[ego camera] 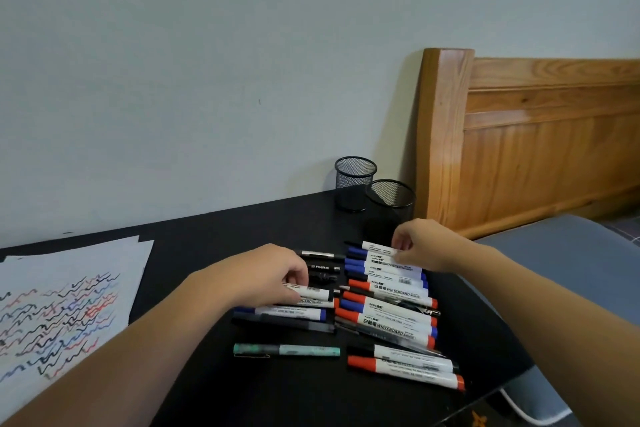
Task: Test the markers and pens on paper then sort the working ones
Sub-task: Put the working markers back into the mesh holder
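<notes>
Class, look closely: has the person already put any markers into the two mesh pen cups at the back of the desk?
No. Both mesh pen cups look empty, while the markers lie on the black desk.

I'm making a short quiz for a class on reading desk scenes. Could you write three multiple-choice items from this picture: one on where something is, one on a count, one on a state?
1. Where do the mesh pen cups stand?
A. At the desk's far edge, by the wooden bed frame
B. On the scribbled paper
C. Among the whiteboard markers

2. How many mesh pen cups are there?
A. One
B. Two
C. Four

3. What is the right hand doing?
A. Resting flat on the paper
B. Hanging off the desk
C. Pinching a whiteboard marker

Answers:
1 A: both cups sit at the black desk's back, next to the bed frame.
2 B: one cup stands behind, the second cup nearer.
3 C: its fingers close on the top whiteboard marker of the pile; the left hand grips another marker.
</notes>
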